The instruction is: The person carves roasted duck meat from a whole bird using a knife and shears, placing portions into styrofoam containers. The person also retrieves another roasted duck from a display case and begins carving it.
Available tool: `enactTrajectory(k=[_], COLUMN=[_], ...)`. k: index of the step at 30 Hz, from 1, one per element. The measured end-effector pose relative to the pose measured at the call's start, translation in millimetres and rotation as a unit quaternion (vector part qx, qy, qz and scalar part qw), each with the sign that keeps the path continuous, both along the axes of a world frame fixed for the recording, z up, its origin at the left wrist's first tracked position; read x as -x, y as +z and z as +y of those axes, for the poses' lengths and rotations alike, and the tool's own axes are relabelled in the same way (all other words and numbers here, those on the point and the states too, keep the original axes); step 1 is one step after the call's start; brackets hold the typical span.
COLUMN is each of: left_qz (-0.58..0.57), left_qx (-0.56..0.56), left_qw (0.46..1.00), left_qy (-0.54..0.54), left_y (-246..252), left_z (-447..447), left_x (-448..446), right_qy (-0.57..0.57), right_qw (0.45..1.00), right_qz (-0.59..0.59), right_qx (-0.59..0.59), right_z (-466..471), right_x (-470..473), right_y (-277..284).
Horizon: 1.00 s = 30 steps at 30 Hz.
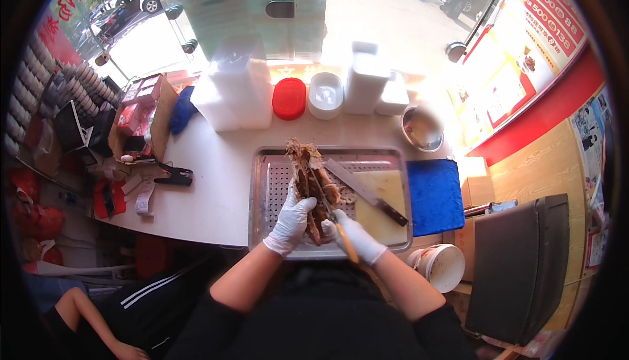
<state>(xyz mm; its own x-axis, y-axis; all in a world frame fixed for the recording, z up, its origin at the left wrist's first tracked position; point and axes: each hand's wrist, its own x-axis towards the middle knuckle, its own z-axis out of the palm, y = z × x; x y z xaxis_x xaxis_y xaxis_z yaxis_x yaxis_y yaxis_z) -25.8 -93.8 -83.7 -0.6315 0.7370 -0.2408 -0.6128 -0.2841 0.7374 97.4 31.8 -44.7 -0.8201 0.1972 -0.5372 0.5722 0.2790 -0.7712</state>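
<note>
My left hand (291, 222), in a thin white glove, grips a piece of cooked poultry carcass (299, 161) with torn, stringy meat at its far end. In my gloved right hand (361, 239) is a pair of kitchen shears (348, 242) with yellow-orange handles. Their blades lie along the middle of the carcass; how far apart they are cannot be told. Both hands are over a perforated metal tray (268, 212). To the right, a knife (356, 183) with a dark handle lies slanting across a pale cutting board (378, 227) in the tray.
Behind the tray stand white container stacks (241, 90), red lids (289, 98) and a metal bowl (422, 129). A blue cloth (435, 195) adjoins the tray's right side. Below it is a white bucket (444, 267). A stapler (174, 175) lies left; another person's arm (93, 318) shows lower left.
</note>
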Motion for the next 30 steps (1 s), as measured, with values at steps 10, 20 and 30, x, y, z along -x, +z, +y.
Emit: enactTrajectory(k=[10,20,30], left_qz=[0.051,0.087,0.175], left_qx=[-0.017,0.107,0.198], left_qw=[0.998,0.983,0.916], left_qy=[-0.019,-0.119,-0.302], left_y=[-10.5,8.5,1.9], left_z=[-0.3,-14.2,-33.3], left_x=[1.4,17.3,45.7], right_qy=[-0.030,-0.066,-0.115], right_qw=[0.990,0.993,0.983], right_qz=[0.108,0.082,0.078], right_qx=[0.089,0.054,0.118], right_z=[3.9,18.3,16.3], right_x=[3.2,4.9,9.9], right_y=[-21.4,-29.6,-58.8])
